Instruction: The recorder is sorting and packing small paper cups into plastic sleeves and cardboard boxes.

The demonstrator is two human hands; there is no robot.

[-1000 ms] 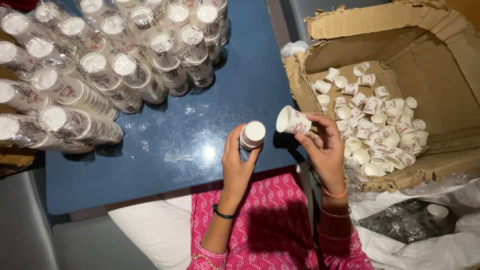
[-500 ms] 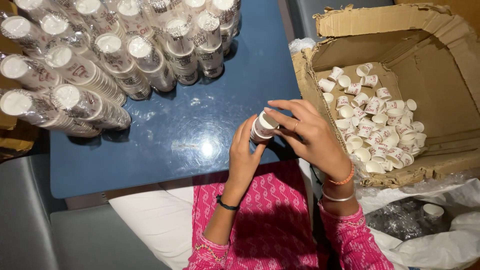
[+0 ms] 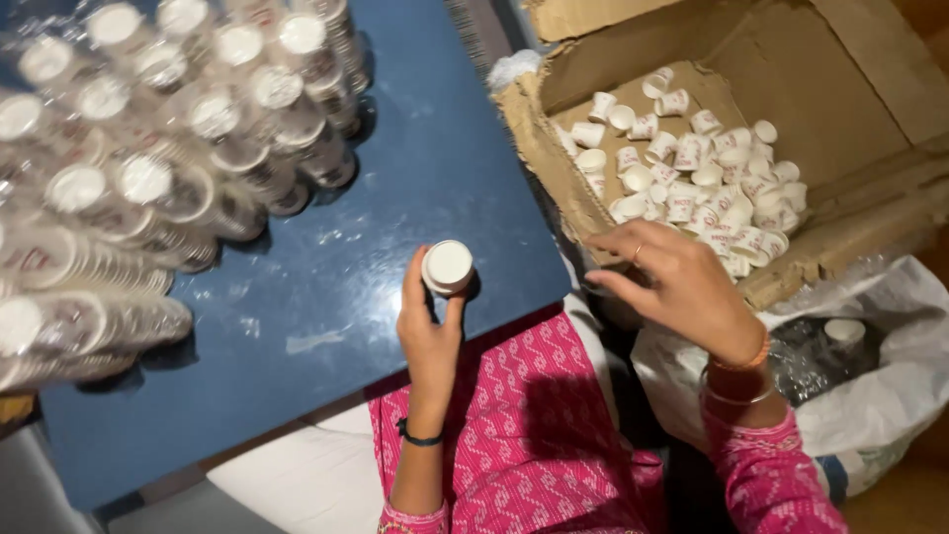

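Note:
My left hand (image 3: 430,331) grips a short stack of white paper cups (image 3: 448,267), held bottom-up over the front edge of the blue table (image 3: 415,178). My right hand (image 3: 677,287) hovers empty with fingers spread, just in front of the torn cardboard box (image 3: 870,109). Several loose white paper cups (image 3: 697,183) lie inside that box.
Long stacks of paper cups (image 3: 148,198) lie on their sides across the left and back of the table. A white plastic bag (image 3: 890,386) with one cup on dark plastic sits at the right, under the box. My pink patterned lap is below.
My right hand set its cup onto the stack in my left hand, then let go and moved right toward the box. The view shifted.

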